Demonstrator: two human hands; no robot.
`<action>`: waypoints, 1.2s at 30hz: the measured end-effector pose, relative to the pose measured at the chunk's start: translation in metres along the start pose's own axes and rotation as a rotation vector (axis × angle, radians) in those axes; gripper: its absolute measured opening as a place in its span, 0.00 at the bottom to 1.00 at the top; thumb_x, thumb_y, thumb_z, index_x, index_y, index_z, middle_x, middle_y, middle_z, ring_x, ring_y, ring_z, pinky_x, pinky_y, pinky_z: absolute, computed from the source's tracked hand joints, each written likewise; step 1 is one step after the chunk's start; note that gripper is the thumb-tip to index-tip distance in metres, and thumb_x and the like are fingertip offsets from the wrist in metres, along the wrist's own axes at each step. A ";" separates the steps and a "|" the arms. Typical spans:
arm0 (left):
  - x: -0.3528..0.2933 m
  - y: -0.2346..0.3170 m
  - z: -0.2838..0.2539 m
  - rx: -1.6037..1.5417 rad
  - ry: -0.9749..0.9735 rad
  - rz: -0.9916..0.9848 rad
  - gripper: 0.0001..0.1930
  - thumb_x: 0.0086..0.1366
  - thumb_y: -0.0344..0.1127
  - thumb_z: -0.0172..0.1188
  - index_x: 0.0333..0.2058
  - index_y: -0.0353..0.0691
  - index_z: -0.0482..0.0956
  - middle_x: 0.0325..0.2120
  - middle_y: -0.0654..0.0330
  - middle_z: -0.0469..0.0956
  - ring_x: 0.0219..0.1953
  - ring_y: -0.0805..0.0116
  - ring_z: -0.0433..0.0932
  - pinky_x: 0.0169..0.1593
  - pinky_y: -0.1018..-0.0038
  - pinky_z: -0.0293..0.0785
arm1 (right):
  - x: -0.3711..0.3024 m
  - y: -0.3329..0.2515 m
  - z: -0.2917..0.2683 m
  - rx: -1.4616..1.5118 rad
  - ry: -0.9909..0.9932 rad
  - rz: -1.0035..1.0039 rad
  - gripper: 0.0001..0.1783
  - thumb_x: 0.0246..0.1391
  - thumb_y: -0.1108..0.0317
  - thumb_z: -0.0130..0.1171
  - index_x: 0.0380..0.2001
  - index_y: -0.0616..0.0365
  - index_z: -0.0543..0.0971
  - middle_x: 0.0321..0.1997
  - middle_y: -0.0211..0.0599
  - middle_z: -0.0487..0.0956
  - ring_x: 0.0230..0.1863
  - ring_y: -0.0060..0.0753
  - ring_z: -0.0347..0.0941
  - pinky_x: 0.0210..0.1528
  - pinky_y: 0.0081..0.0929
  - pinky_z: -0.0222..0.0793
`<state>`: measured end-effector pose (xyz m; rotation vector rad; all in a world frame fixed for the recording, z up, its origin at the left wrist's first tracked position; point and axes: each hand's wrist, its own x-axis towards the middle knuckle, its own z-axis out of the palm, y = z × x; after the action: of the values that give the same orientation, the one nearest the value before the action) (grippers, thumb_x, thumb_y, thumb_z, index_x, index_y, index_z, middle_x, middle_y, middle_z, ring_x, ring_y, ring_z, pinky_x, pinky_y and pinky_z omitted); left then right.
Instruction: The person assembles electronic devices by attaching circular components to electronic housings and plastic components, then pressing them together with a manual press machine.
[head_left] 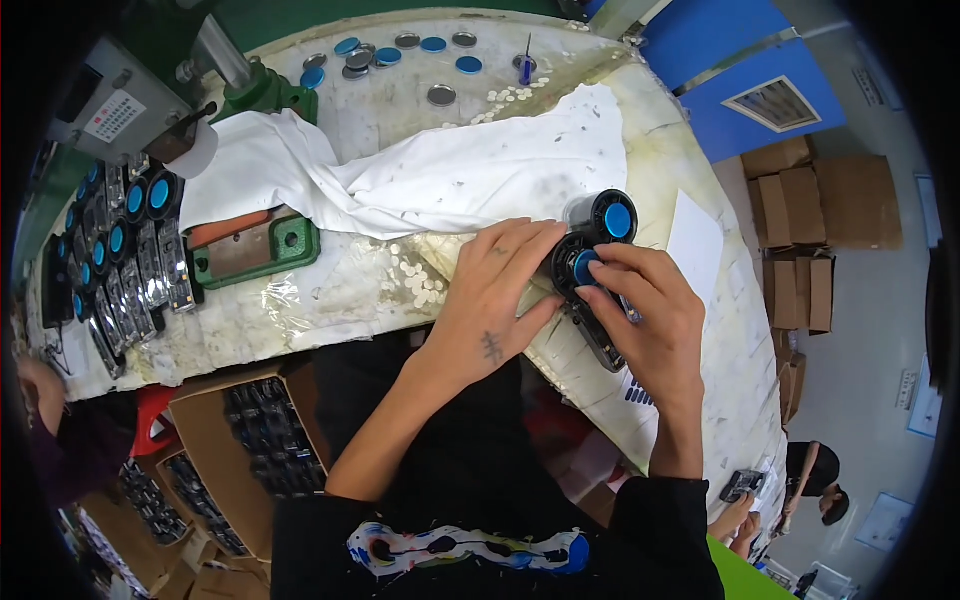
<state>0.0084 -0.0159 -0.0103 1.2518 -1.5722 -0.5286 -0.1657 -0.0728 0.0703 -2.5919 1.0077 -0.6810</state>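
Note:
A black device [597, 335] with two round cups and a long narrow body lies at an angle on the worktable, right of centre. One cup holds a bright blue round disc [618, 220]. My left hand [490, 300] grips the device's left side, fingers stretched along it and thumb toward its body; the fingertips are partly hidden. The thumb and forefinger of my right hand [655, 310] pinch a second blue disc [583, 266] at the nearer cup. Something clear and bluish shows under my right fingers, too covered to name.
A white cloth [470, 170] covers part of a green metal press [265, 255]. Loose blue and silver discs [388, 57] and a blue-handled screwdriver [526, 68] lie at the back. Several similar devices [120, 240] crowd the left; cartons [215, 440] stand below. Other people work at both sides.

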 end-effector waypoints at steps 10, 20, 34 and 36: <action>-0.004 -0.005 0.003 0.007 0.009 -0.006 0.37 0.51 0.27 0.69 0.61 0.38 0.69 0.57 0.55 0.72 0.59 0.49 0.68 0.61 0.59 0.64 | -0.002 -0.001 0.008 -0.040 0.018 -0.030 0.12 0.43 0.78 0.71 0.35 0.63 0.84 0.44 0.40 0.81 0.37 0.39 0.77 0.35 0.30 0.75; -0.003 -0.003 0.003 -0.014 -0.015 -0.031 0.38 0.50 0.26 0.70 0.62 0.40 0.69 0.58 0.55 0.73 0.60 0.47 0.68 0.63 0.59 0.64 | -0.001 -0.005 0.010 -0.177 0.026 -0.089 0.14 0.41 0.79 0.71 0.36 0.64 0.83 0.45 0.42 0.82 0.37 0.43 0.77 0.39 0.33 0.74; -0.005 -0.005 0.004 0.023 -0.034 -0.017 0.37 0.52 0.29 0.68 0.62 0.40 0.69 0.59 0.59 0.71 0.59 0.52 0.67 0.60 0.59 0.64 | -0.022 -0.015 0.018 -0.387 0.010 -0.117 0.20 0.40 0.80 0.65 0.42 0.66 0.82 0.54 0.42 0.81 0.44 0.40 0.75 0.43 0.32 0.72; -0.006 -0.006 0.002 0.025 -0.050 -0.014 0.37 0.51 0.29 0.68 0.62 0.40 0.69 0.59 0.58 0.71 0.59 0.52 0.67 0.60 0.59 0.64 | -0.025 -0.019 0.022 -0.450 -0.001 -0.107 0.24 0.39 0.80 0.61 0.45 0.67 0.81 0.57 0.43 0.79 0.46 0.38 0.74 0.42 0.33 0.70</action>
<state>0.0088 -0.0133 -0.0192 1.2786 -1.6169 -0.5543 -0.1599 -0.0400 0.0511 -3.0491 1.1376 -0.5243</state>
